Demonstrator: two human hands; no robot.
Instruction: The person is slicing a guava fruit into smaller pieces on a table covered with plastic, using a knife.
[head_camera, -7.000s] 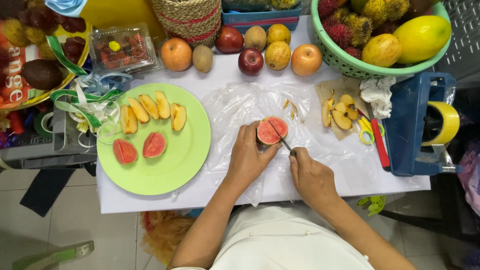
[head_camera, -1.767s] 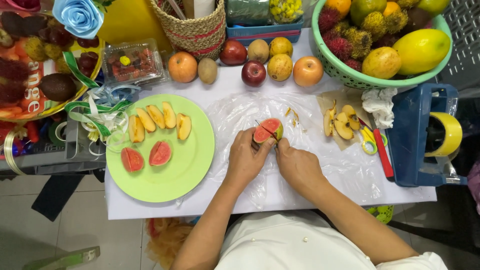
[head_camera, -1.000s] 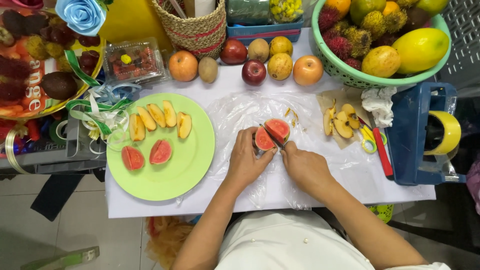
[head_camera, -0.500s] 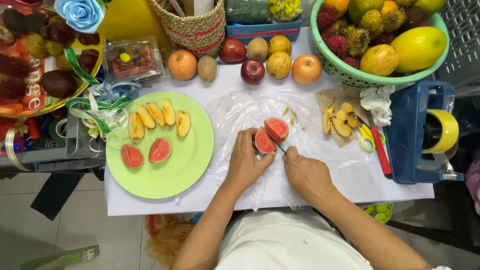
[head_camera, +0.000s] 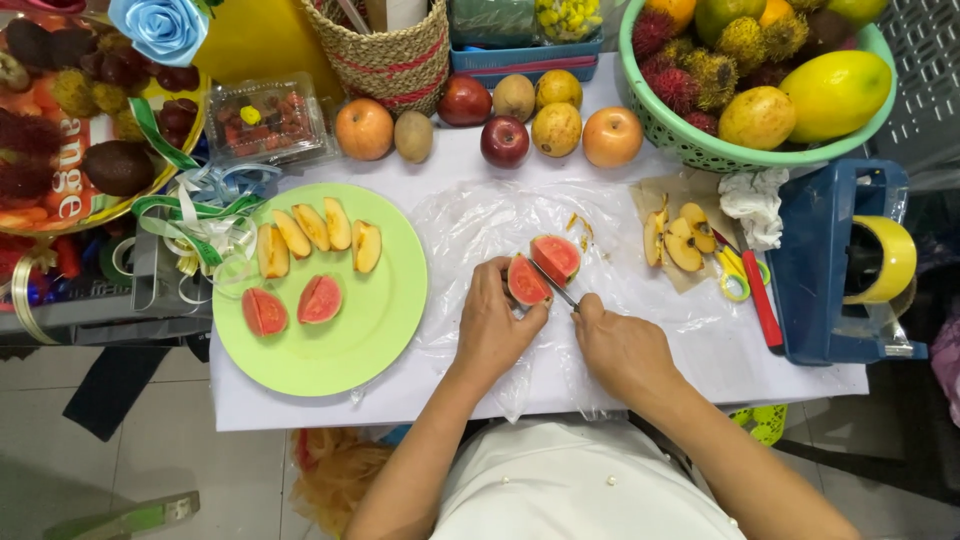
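My left hand (head_camera: 492, 326) grips a wedge of pink-fleshed guava (head_camera: 526, 281) on a clear plastic sheet (head_camera: 480, 225). A second guava wedge (head_camera: 556, 257) lies just to its right, apart from it. My right hand (head_camera: 622, 348) holds a small knife (head_camera: 555, 286) whose blade runs between the two wedges. To the left stands a light green plate (head_camera: 370, 320) with two pink guava wedges (head_camera: 292, 305) and several pale apple slices (head_camera: 312, 235).
Whole apples, a kiwi and pears (head_camera: 500, 115) line the table's far edge. A green basket of fruit (head_camera: 700, 150) stands at the back right. Fruit peelings (head_camera: 678, 238), scissors (head_camera: 738, 278) and a blue tape dispenser (head_camera: 840, 265) lie at the right; a woven basket (head_camera: 385, 55) is behind.
The guava piece has been cut into two wedges that now lie apart. My right hand with the knife has drawn back slightly towards me.
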